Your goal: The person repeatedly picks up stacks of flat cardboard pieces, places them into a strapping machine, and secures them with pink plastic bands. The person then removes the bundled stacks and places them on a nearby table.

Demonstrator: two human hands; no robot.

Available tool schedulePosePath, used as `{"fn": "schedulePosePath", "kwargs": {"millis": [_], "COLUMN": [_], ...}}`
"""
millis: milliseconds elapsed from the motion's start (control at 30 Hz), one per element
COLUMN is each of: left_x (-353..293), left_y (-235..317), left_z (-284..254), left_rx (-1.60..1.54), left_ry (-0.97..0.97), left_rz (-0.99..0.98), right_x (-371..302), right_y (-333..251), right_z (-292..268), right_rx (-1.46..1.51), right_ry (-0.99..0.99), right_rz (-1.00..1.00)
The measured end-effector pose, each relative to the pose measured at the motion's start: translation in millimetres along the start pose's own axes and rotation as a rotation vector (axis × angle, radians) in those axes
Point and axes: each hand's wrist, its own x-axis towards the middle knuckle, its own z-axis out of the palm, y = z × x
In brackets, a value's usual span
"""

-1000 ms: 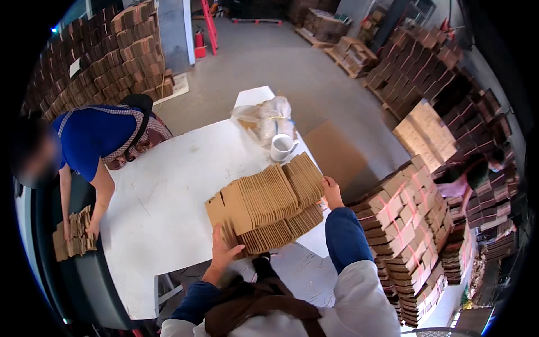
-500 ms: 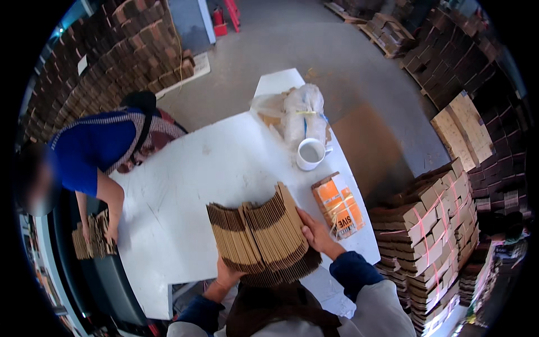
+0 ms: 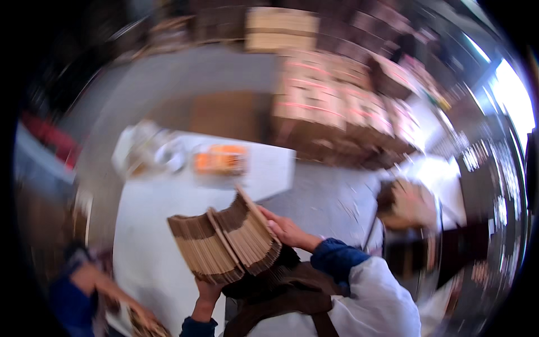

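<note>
The left hand clamps the cardboard at its near side and the right hand at its right end, by the counter; if either grip slackens, the cardboard could fan apart and fall

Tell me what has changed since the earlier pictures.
The view has swung right, so the white table appears farther left. The cardboard stack has come toward the body since the first picture, leaving the orange package uncovered. Left grip and right grip both keep hold of the stack; nothing was let go. The package and white mug stay on the table.
</note>
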Motion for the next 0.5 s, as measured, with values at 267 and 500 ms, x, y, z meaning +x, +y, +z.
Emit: {"fn": "schedulePosePath", "kwargs": {"millis": [267,500], "left_x": [16.8,-128.8], "left_y": [141.2,249.6], "left_z": [89.4,306.6], "left_rx": [-0.200,0.097], "left_ry": [-0.609,-1.393], "left_rz": [0.250,0.388], "right_x": [-253.6,-573.8], "right_y": [-45.7,-41.4], "right_z": [-8.9,0.3], "right_rx": [-0.016,0.106], "right_ry": [0.772,1.274], "right_rz": [0.183,0.536]}}
